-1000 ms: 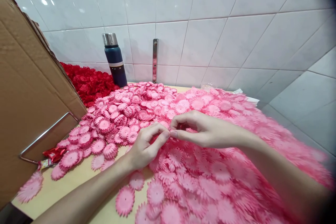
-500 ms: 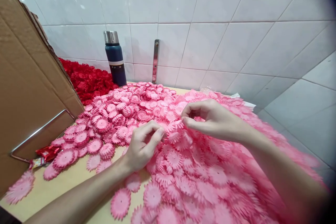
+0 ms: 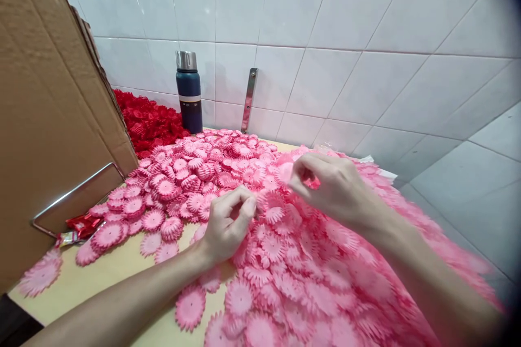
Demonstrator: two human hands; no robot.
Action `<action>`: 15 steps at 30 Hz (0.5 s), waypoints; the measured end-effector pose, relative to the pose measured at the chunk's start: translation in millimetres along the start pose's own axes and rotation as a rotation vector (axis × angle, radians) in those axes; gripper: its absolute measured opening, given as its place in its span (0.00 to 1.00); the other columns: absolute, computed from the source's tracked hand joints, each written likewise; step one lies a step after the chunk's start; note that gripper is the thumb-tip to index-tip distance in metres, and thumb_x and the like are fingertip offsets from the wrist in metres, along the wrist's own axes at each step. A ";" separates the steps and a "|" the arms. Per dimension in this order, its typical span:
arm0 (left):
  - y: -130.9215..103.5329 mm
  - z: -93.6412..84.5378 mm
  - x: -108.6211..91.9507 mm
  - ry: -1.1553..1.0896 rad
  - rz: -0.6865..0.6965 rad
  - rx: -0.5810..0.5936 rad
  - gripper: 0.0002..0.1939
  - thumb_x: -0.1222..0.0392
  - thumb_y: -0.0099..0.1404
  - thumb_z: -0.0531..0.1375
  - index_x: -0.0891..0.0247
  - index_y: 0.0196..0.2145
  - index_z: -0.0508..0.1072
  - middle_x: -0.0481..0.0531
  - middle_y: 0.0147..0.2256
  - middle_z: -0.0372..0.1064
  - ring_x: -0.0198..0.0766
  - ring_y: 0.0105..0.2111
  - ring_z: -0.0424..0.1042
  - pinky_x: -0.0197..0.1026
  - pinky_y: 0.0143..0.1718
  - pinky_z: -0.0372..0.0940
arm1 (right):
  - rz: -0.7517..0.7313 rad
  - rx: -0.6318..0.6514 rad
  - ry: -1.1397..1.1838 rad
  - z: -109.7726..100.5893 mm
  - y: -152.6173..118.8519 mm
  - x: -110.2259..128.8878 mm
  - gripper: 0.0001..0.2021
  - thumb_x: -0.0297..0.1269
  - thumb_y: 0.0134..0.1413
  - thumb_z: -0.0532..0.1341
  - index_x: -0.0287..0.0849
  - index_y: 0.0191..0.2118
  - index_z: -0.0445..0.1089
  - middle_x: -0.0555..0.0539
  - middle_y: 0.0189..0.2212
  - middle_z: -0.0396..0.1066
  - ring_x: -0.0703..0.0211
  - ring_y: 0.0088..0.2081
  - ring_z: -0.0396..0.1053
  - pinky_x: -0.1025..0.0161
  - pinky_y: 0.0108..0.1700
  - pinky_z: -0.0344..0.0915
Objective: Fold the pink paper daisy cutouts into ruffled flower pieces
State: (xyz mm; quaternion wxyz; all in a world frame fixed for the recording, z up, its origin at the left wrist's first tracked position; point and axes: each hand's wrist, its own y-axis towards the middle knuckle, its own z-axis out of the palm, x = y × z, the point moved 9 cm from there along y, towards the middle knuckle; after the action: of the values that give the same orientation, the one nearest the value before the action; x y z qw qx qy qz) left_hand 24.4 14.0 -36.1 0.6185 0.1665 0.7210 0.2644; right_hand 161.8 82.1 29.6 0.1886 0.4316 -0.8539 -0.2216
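My left hand [image 3: 230,222] is closed, thumb and index finger pinched together over the pile; anything between the fingertips is too small to make out. To its right, my right hand [image 3: 329,187] is also closed in a pinch, slightly blurred. A pale pink scalloped flower disc [image 3: 286,172] shows right at its fingertips, but I cannot tell whether they grip it. Under and around both hands spreads a deep heap of pink flower discs [image 3: 272,249] with fringed edges and small centre holes. Smaller, stacked-looking pink flower pieces [image 3: 166,188] lie to the left.
A blue bottle [image 3: 189,92] with a steel cap stands at the back by the tiled wall [image 3: 285,5]. Red flower pieces [image 3: 148,122] are heaped behind a cardboard box [image 3: 52,119] on the left. A metal bracket [image 3: 249,100] and a red wrapper [image 3: 83,225] also show.
The view has shifted, so the background sits farther right. My right hand has turned at the wrist and moved slightly away from my left hand, which keeps its pinch.
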 end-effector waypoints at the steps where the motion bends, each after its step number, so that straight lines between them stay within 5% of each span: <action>1: -0.4 -2.3 -1.6 -0.009 0.018 -0.015 0.14 0.61 0.68 0.52 0.62 0.24 0.65 0.48 0.23 0.63 0.35 0.25 0.64 0.39 0.29 0.60 | 0.051 -0.032 -0.033 -6.3 -0.9 -10.6 0.09 0.29 0.55 0.55 0.44 0.25 0.59 0.47 0.24 0.67 0.60 0.25 0.63 0.59 0.30 0.61; 3: -0.5 -5.4 -4.1 -0.033 0.044 -0.030 0.15 0.61 0.68 0.52 0.62 0.23 0.63 0.47 0.23 0.61 0.35 0.25 0.63 0.39 0.29 0.59 | 0.195 -0.108 -0.029 -23.3 -4.3 -32.6 0.08 0.30 0.53 0.57 0.45 0.24 0.60 0.46 0.23 0.68 0.57 0.25 0.64 0.56 0.31 0.61; 6: 0.8 -3.4 -2.0 -0.063 0.025 0.002 0.15 0.61 0.68 0.53 0.62 0.22 0.63 0.48 0.23 0.62 0.35 0.25 0.63 0.39 0.29 0.59 | 0.217 -0.054 0.063 -31.0 -4.9 -32.1 0.07 0.31 0.51 0.58 0.45 0.24 0.65 0.47 0.23 0.70 0.55 0.27 0.69 0.57 0.32 0.64; 10: 1.2 1.1 4.7 -0.019 -0.032 0.042 0.14 0.59 0.67 0.53 0.64 0.24 0.67 0.50 0.24 0.65 0.36 0.26 0.64 0.40 0.30 0.60 | 0.328 0.103 0.517 -9.4 -5.5 -14.8 0.12 0.29 0.45 0.62 0.44 0.18 0.60 0.49 0.22 0.70 0.55 0.30 0.72 0.60 0.32 0.66; 15: 0.6 1.7 5.0 -0.004 -0.021 0.054 0.13 0.61 0.67 0.54 0.64 0.24 0.67 0.49 0.24 0.64 0.36 0.26 0.63 0.39 0.31 0.60 | 0.391 0.236 0.760 14.9 -7.4 -5.0 0.11 0.25 0.42 0.64 0.43 0.21 0.61 0.51 0.22 0.69 0.61 0.26 0.68 0.63 0.29 0.66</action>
State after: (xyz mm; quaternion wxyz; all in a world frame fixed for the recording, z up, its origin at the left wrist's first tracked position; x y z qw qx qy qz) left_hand 25.1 17.7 -39.9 0.6181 0.1763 0.7282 0.2381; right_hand 161.8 85.5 12.5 0.4768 0.3312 -0.8091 0.0918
